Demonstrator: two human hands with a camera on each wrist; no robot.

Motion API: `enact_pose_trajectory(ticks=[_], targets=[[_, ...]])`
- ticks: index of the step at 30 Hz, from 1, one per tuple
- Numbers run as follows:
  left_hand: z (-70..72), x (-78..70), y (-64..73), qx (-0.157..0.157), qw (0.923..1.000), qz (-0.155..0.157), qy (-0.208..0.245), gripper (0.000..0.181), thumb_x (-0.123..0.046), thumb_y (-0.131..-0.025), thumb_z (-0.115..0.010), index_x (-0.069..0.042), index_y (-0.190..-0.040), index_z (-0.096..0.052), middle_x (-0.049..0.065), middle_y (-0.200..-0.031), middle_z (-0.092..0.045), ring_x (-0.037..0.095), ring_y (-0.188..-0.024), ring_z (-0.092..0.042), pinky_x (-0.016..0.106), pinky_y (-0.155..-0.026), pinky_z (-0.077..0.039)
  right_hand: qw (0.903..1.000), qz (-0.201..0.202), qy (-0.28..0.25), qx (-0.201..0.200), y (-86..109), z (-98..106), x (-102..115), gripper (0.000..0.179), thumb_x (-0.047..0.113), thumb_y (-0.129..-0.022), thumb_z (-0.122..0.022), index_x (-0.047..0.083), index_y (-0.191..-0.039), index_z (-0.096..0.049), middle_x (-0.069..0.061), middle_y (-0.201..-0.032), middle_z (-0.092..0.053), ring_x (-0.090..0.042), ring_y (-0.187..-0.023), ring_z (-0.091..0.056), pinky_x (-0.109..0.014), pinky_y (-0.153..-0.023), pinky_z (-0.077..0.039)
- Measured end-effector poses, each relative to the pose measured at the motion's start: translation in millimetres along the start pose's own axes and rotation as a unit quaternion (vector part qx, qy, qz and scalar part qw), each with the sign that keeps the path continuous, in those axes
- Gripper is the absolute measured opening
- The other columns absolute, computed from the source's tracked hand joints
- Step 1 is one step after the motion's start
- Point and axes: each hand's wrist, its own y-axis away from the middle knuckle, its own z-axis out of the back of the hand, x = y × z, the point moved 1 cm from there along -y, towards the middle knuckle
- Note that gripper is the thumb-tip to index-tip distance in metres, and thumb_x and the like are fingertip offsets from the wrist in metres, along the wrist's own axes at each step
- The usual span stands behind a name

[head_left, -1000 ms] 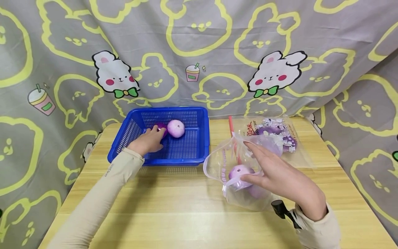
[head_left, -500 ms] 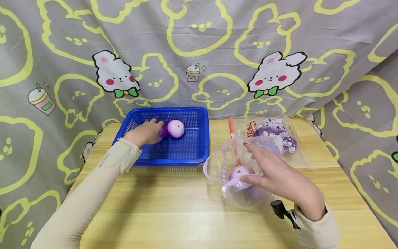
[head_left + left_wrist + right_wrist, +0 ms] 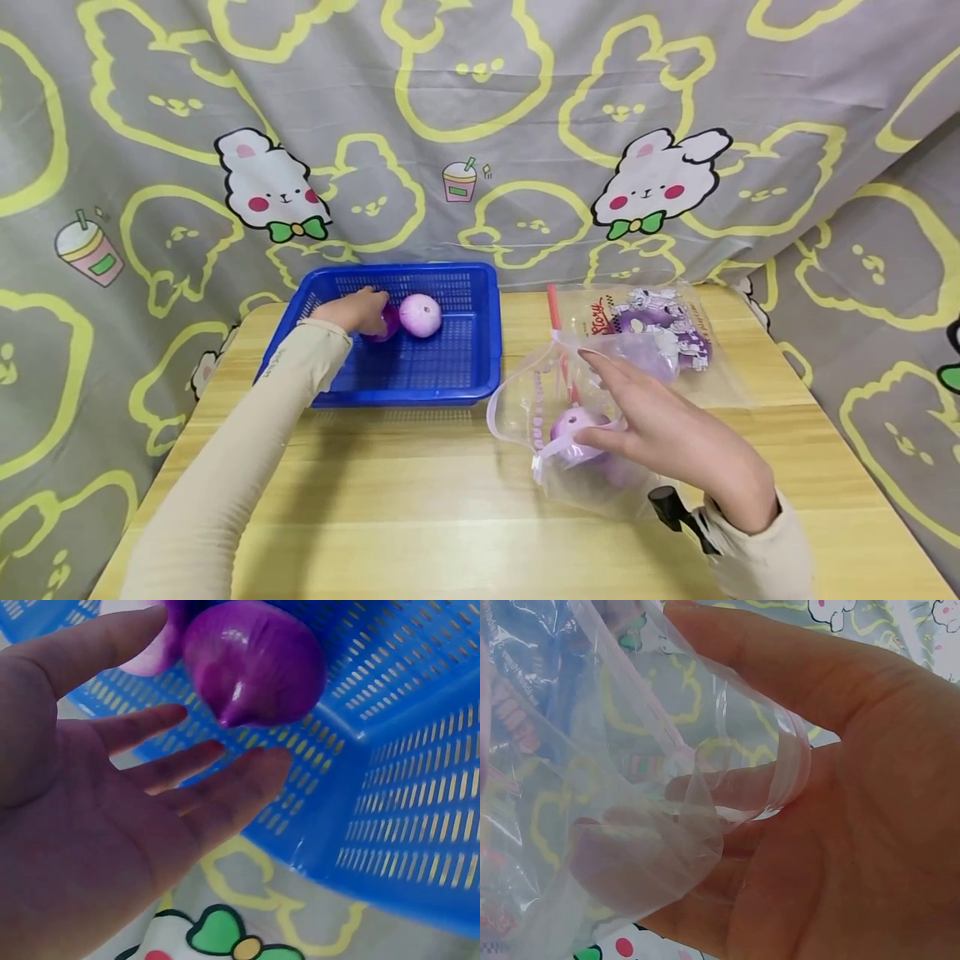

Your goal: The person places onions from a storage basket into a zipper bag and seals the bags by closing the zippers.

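In the blue basket (image 3: 405,398) lie a dark purple onion (image 3: 255,664) and a paler onion (image 3: 420,317), side by side. My left hand (image 3: 356,312) is over the basket, at the left of the dark onion; in the left wrist view its fingers are extended and spread close to that onion's pointed tip. My right hand (image 3: 675,425) spreads the mouth of a clear zip bag (image 3: 510,408), thumb and forefinger straight and apart at the rim. Plastic covers its other fingers (image 3: 735,787) in the right wrist view. A pale onion (image 3: 573,427) shows inside the bag.
Behind the zip bag lies another clear bag (image 3: 600,317) with a red strip, printed lettering and purple contents. The wooden table (image 3: 420,517) meets a grey patterned curtain (image 3: 502,125) at the back and sides.
My left hand has shifted from over the dark onion to its left side, exposing more of it. The head view has tilted slightly. My right hand keeps its place at the bag's mouth.
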Motion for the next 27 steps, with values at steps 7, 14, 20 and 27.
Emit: enact_pose_trajectory(ticks=[7,14,20,27], targets=[[-3.9,12.5,0.0,0.005,0.9992,0.034,0.017,0.061,-0.02,-0.085,-0.064,0.001,-0.14,-0.047,0.031,-0.142,-0.042,0.042,-0.124,-0.048,0.059,-0.098,-0.043,1.0,0.006,0.005,0.004,-2.3,0,4,0.087,0.038,-0.089,-0.075,0.002,-0.154,-0.029,-0.015,-0.155,-0.038,-0.037,-0.141,-0.038,-0.057,-0.111,-0.033],[-6.7,17.1,1.5,-0.05,0.9984,0.008,0.024,0.027,-0.011,-0.075,-0.071,-0.003,-0.095,-0.057,0.018,-0.095,-0.062,0.031,-0.083,-0.057,0.041,-0.07,-0.049,0.9999,0.01,0.011,0.005,-4.5,0,6,0.087,0.039,-0.089,-0.075,0.002,-0.154,-0.03,-0.016,-0.155,-0.038,-0.038,-0.14,-0.038,-0.057,-0.112,-0.033],[-8.9,19.2,4.1,-0.043,0.998,0.02,0.041,0.037,-0.011,-0.075,-0.073,-0.002,-0.106,-0.055,0.021,-0.103,-0.063,0.033,-0.09,-0.058,0.044,-0.075,-0.05,0.9999,0.01,0.012,0.007,-5.0,0,6,0.088,0.042,-0.089,-0.074,0.002,-0.154,-0.03,-0.017,-0.154,-0.039,-0.038,-0.14,-0.038,-0.057,-0.111,-0.033],[-11.8,13.6,-1.4,0.003,0.9973,0.017,0.071,0.051,-0.012,-0.082,-0.073,-0.001,-0.126,-0.048,0.023,-0.114,-0.059,0.034,-0.101,-0.055,0.046,-0.086,-0.047,0.9999,0.0,0.008,0.011,-1.5,-2,3,0.087,0.037,-0.088,-0.076,0.001,-0.153,-0.031,-0.017,-0.154,-0.039,-0.039,-0.14,-0.037,-0.058,-0.111,-0.033]])
